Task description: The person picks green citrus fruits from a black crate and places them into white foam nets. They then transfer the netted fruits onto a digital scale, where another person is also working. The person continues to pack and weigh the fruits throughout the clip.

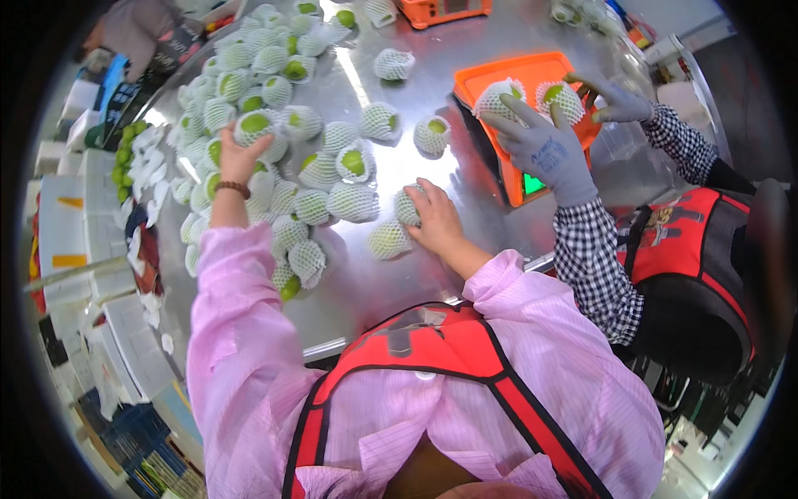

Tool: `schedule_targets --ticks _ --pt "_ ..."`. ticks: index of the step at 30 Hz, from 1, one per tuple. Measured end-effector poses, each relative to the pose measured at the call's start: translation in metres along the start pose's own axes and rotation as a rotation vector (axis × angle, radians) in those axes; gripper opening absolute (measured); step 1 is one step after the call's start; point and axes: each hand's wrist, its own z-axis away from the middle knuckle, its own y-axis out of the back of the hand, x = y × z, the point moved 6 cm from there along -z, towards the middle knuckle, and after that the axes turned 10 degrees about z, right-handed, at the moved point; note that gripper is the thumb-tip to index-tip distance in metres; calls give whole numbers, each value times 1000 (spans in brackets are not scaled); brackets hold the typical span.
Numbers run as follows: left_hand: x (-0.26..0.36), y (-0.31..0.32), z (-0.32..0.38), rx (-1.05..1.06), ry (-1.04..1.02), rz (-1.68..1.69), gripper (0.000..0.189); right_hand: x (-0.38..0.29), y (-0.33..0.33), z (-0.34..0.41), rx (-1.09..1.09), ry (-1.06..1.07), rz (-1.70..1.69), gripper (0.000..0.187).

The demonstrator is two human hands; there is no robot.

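Note:
On a shiny metal table (349, 268) lies a large heap of round green fruits in white foam nets (218, 115). My left hand (242, 159), with a beaded bracelet at the wrist, has its fingers around a netted green fruit (254, 125) on the heap. My right hand (436, 218) rests its fingers on another netted fruit (408, 206) nearer the table's middle. Just below that one sits a further netted fruit (389, 239). Single netted fruits stand apart farther up, one of them (432, 136) left of the scale.
A co-worker's gloved hands (548, 150) touch two netted fruits on an orange scale (520, 68) at the right. Another orange scale (442, 11) stands at the far edge. White foam boxes (112, 212) are stacked left of the table, with blue crates (134, 430) below. Another person stands at the upper left.

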Motion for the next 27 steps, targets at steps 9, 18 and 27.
schedule_targets --ticks 9,18,27 --pt "66 -100 176 -543 599 1541 54 5 40 26 11 74 -30 71" --pt "81 -185 189 -502 589 1404 54 28 53 39 12 -42 -271 76" --pt "192 -300 152 -340 -406 77 92 99 239 -1 637 -221 -109 76"
